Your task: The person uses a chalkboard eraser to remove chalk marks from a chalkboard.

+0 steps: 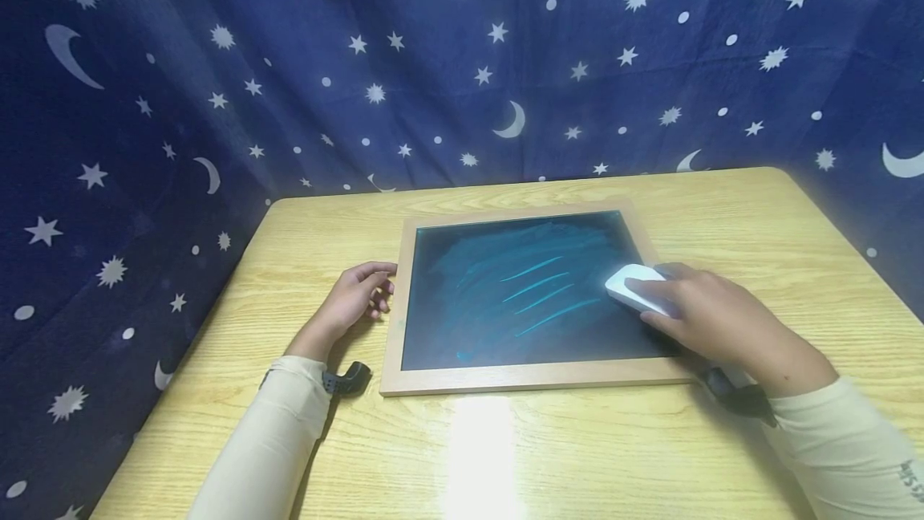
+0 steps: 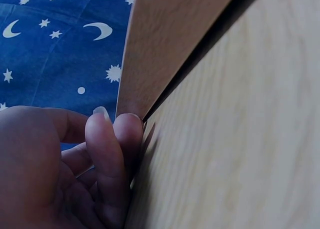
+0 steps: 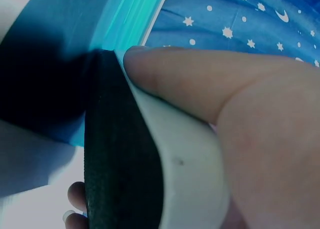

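A wood-framed chalkboard (image 1: 462,319) lies on the table, with several slanted teal chalk strokes (image 1: 541,287) in its middle and a smeared chalk haze around them. Over its right side, my right hand (image 1: 711,315) grips a white board eraser (image 1: 635,283), thumb along one side and fingers on the other. The right wrist view shows the eraser's dark felt face (image 3: 122,154) turned partly toward the camera. My left hand (image 1: 355,295) rests on the table at the left side of the frame (image 2: 172,34), its relaxed fingertips right at the edge.
The light wooden table (image 1: 592,456) extends around the board, with a bright light reflection in front. A dark blue curtain (image 1: 419,127) with moons and stars hangs behind and to the left. Each wrist wears a black strap mount (image 1: 350,379).
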Available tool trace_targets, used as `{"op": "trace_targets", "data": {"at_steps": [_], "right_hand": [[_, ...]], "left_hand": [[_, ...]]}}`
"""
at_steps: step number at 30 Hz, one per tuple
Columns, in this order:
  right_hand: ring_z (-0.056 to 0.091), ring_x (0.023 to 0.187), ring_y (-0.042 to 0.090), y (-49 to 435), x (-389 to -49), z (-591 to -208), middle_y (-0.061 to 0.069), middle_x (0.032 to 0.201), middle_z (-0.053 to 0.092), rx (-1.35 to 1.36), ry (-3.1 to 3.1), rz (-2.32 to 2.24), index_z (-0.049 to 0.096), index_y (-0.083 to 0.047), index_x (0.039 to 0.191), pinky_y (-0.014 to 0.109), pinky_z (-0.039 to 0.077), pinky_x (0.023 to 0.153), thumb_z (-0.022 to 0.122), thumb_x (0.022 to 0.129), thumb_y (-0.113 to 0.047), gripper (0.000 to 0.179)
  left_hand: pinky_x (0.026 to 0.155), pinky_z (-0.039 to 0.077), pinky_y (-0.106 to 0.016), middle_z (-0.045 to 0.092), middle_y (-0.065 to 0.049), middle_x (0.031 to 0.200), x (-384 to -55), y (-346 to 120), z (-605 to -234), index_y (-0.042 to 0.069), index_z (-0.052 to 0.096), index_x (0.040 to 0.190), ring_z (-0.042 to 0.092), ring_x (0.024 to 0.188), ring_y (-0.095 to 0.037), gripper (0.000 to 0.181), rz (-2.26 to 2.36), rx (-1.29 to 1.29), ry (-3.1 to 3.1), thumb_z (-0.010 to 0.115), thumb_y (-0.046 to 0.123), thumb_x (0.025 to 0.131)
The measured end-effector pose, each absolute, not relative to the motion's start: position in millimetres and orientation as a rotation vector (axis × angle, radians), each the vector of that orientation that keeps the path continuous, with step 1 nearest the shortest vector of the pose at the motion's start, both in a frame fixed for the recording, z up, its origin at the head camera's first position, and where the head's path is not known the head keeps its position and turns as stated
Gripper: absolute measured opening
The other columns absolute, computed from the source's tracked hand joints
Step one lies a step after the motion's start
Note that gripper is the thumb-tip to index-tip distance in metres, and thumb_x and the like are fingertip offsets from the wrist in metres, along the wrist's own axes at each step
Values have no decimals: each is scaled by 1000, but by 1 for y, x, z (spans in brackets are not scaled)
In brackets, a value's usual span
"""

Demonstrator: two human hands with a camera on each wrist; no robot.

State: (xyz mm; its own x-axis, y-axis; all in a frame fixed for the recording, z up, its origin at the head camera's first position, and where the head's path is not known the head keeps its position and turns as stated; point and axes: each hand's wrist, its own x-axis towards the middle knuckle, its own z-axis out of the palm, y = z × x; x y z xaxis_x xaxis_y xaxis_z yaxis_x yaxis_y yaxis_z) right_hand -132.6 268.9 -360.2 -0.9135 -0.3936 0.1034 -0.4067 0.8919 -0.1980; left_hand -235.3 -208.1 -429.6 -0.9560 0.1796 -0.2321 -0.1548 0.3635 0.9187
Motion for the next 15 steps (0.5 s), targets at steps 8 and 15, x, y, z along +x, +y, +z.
{"op": "trace_targets", "data": {"at_steps": [8, 15], "right_hand": [[66, 102, 46, 259, -127, -362, 26, 123, 64, 699, -2940, 350, 68, -14, 128, 63, 54, 82, 77, 86, -22, 44], [66, 102, 46, 255, -126, -363, 26, 125, 63, 699, -2950, 335, 68, -15, 128, 63, 54, 82, 77, 86, -23, 44]], "left_hand": [[53, 52, -21, 59, -4, 91, -235, -206, -428, 3, 55, 138, 56, 62, -10, 38, 1626, 26, 2337, 42, 18, 106], [52, 52, -21, 58, -4, 90, -234, -206, -428, 4, 56, 136, 55, 61, -11, 36, 1629, -1, 2342, 42, 18, 106]]}}
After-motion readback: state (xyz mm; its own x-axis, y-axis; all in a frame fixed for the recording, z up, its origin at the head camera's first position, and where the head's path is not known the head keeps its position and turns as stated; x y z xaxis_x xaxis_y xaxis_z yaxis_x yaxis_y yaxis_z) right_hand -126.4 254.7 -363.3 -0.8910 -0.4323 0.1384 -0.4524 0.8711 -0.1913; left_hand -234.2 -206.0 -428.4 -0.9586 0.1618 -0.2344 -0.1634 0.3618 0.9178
